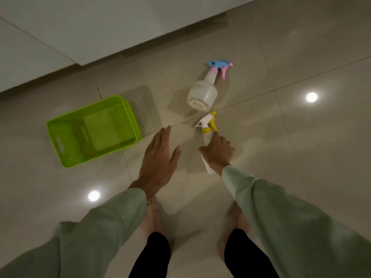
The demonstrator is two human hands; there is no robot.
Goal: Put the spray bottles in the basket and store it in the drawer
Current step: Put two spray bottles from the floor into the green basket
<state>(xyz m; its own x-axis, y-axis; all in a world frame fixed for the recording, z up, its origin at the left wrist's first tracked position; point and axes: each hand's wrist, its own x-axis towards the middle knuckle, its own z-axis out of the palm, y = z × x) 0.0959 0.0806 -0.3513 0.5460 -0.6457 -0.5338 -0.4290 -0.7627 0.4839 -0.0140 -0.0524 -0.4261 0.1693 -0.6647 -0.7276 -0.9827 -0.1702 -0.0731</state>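
Note:
A lime-green plastic basket (92, 130) stands on the tiled floor at the left, with nothing inside it. A clear round spray bottle with a blue and pink head (204, 91) stands farther away, right of the basket. A slim white bottle with a yellow and white trigger head (206, 123) is nearer me; my right hand (217, 151) is wrapped around its body, hiding most of it. My left hand (158, 159) hovers flat with fingers spread, between the basket and that bottle, holding nothing.
A white cabinet front (80, 33) runs across the top left, its base meeting the floor. My two bare feet (154, 221) stand at the bottom centre. Ceiling lights reflect in the glossy tiles (311, 97).

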